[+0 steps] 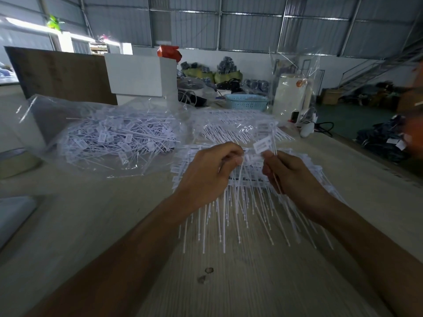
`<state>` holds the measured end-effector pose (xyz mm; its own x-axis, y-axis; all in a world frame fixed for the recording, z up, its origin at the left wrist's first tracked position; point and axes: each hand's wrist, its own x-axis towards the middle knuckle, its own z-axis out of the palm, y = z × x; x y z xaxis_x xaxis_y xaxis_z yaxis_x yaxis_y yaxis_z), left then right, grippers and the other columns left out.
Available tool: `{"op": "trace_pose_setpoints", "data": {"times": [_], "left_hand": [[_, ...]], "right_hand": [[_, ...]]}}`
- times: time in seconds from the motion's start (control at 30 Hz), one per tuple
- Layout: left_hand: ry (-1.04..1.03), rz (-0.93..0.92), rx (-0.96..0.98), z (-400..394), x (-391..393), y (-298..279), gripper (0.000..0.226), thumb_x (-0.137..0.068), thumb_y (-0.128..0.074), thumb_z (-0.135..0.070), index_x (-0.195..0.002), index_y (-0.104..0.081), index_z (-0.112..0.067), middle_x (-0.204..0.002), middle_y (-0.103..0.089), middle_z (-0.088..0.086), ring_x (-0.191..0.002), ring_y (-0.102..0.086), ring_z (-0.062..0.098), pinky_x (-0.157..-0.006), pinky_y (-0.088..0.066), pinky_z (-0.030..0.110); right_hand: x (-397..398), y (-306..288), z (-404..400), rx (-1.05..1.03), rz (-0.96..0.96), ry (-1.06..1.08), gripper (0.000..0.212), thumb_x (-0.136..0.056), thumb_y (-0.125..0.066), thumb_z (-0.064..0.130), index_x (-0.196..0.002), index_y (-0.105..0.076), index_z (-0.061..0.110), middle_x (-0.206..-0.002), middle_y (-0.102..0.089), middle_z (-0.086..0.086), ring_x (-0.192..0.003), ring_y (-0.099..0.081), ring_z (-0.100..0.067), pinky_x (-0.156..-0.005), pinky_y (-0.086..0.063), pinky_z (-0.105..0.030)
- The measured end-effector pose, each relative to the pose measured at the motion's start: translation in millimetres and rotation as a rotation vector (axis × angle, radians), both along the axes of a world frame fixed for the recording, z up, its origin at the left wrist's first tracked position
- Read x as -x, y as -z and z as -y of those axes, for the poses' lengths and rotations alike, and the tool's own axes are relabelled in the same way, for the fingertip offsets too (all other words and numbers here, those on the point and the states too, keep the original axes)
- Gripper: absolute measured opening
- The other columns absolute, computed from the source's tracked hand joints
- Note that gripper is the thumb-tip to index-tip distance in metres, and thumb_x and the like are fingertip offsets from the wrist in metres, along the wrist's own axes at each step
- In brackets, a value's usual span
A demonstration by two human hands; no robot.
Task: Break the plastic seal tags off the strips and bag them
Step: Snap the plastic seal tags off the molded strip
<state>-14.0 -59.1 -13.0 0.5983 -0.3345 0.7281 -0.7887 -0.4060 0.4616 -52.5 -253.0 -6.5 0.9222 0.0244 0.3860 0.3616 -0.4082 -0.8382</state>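
A pile of white seal-tag strips (249, 197) lies in front of me on the wooden table (229, 282), thin tails fanning toward me. My left hand (206, 172) pinches one strip by its top edge above the pile. My right hand (290, 172) pinches a single white seal tag (263, 145), its label raised and its tail running down through my fingers. A clear plastic bag (109, 136) holding several loose tags lies open at the left.
A second clear bag of tag strips (231, 124) lies behind the pile. Farther back stand a blue basket (246, 101), a white box (137, 74), a brown board (61, 72) and a white appliance (290, 94). The table's right edge drops to the floor.
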Motion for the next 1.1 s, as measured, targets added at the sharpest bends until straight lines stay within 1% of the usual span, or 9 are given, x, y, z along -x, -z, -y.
{"op": "trace_pose_setpoints", "data": {"times": [0.17, 0.27, 0.37, 0.5, 0.57, 0.83, 0.93, 1.0, 1.1], "left_hand": [[-0.079, 0.125, -0.053, -3, 0, 1, 0.016, -0.093, -0.066, -0.022, -0.107, -0.068, -0.017, -0.102, -0.07, -0.007, -0.096, -0.063, 0.015, -0.083, -0.05, 0.035], [-0.112, 0.145, -0.03, -5, -2, -1, 0.02, -0.09, -0.07, -0.022, -0.109, -0.071, -0.015, -0.105, -0.072, -0.002, -0.099, -0.065, 0.018, -0.087, -0.051, 0.038], [-0.093, 0.127, 0.021, -7, -5, -2, 0.015, -0.092, -0.068, -0.015, -0.104, -0.074, -0.01, -0.101, -0.073, -0.002, -0.096, -0.066, 0.013, -0.086, -0.051, 0.034], [-0.017, -0.052, 0.071, -7, -5, -3, 0.012, -0.094, -0.065, -0.01, -0.092, -0.076, -0.013, -0.087, -0.073, -0.007, -0.081, -0.067, 0.004, -0.077, -0.051, 0.02], [0.044, -0.162, 0.026, -4, -4, -3, 0.015, -0.095, -0.063, -0.012, -0.088, -0.075, -0.018, -0.079, -0.072, -0.006, -0.073, -0.066, 0.004, -0.072, -0.05, 0.02], [0.309, -0.341, 0.129, -4, 8, -9, 0.017, -0.094, -0.062, -0.005, -0.092, -0.075, -0.016, -0.077, -0.073, 0.007, -0.066, -0.063, 0.005, -0.066, -0.047, 0.015], [0.318, -0.324, 0.194, -8, 5, -11, 0.013, -0.093, -0.063, -0.006, -0.096, -0.075, -0.012, -0.079, -0.073, 0.01, -0.072, -0.067, 0.012, -0.068, -0.052, 0.022], [0.197, -0.27, 0.183, -10, 1, -10, 0.008, -0.089, -0.07, -0.012, -0.096, -0.075, -0.013, -0.084, -0.074, 0.003, -0.08, -0.069, 0.015, -0.076, -0.056, 0.03], [0.019, -0.151, 0.116, -7, 1, -7, 0.015, -0.082, -0.079, -0.021, -0.096, -0.074, -0.017, -0.086, -0.071, -0.012, -0.081, -0.066, 0.003, -0.072, -0.05, 0.015]], "right_hand": [[5, -2, -2, -0.307, -0.233, -0.212, 0.037, -0.105, -0.042, 0.039, -0.078, -0.045, 0.015, -0.068, -0.06, -0.011, -0.048, -0.05, -0.021, -0.043, -0.039, -0.024], [6, -3, 2, -0.329, -0.321, -0.276, 0.032, -0.105, -0.043, 0.039, -0.085, -0.044, 0.014, -0.063, -0.051, -0.011, -0.041, -0.04, -0.019, -0.041, -0.033, -0.021], [5, -2, 6, -0.18, -0.293, -0.26, 0.03, -0.105, -0.042, 0.036, -0.091, -0.054, 0.012, -0.057, -0.037, 0.001, -0.045, -0.027, -0.012, -0.041, -0.024, -0.021], [1, -5, 10, 0.14, -0.097, -0.098, 0.04, -0.105, -0.044, 0.027, -0.075, -0.065, 0.013, -0.049, -0.044, 0.008, -0.041, -0.036, -0.006, -0.045, -0.03, -0.018], [-3, -6, 13, 0.365, 0.092, 0.022, 0.042, -0.105, -0.044, 0.024, -0.066, -0.058, 0.02, -0.05, -0.047, 0.009, -0.045, -0.044, -0.003, -0.05, -0.031, -0.013], [-9, -3, 24, 0.565, 0.331, 0.263, 0.034, -0.106, -0.039, 0.03, -0.072, -0.041, 0.029, -0.059, -0.047, 0.005, -0.055, -0.052, 0.0, -0.048, -0.035, -0.015], [-12, -11, 38, 0.307, 0.223, 0.378, 0.037, -0.107, -0.038, 0.031, -0.075, -0.051, 0.019, -0.063, -0.045, 0.011, -0.041, -0.045, -0.002, -0.037, -0.034, -0.014], [-10, -13, 45, 0.011, 0.11, 0.303, 0.037, -0.107, -0.041, 0.03, -0.08, -0.06, 0.012, -0.056, -0.044, 0.01, -0.04, -0.036, -0.003, -0.038, -0.031, -0.015], [-4, -7, 29, -0.19, -0.11, 0.056, 0.035, -0.107, -0.041, 0.025, -0.087, -0.064, 0.008, -0.058, -0.051, 0.003, -0.049, -0.043, -0.011, -0.043, -0.037, -0.02]]}}
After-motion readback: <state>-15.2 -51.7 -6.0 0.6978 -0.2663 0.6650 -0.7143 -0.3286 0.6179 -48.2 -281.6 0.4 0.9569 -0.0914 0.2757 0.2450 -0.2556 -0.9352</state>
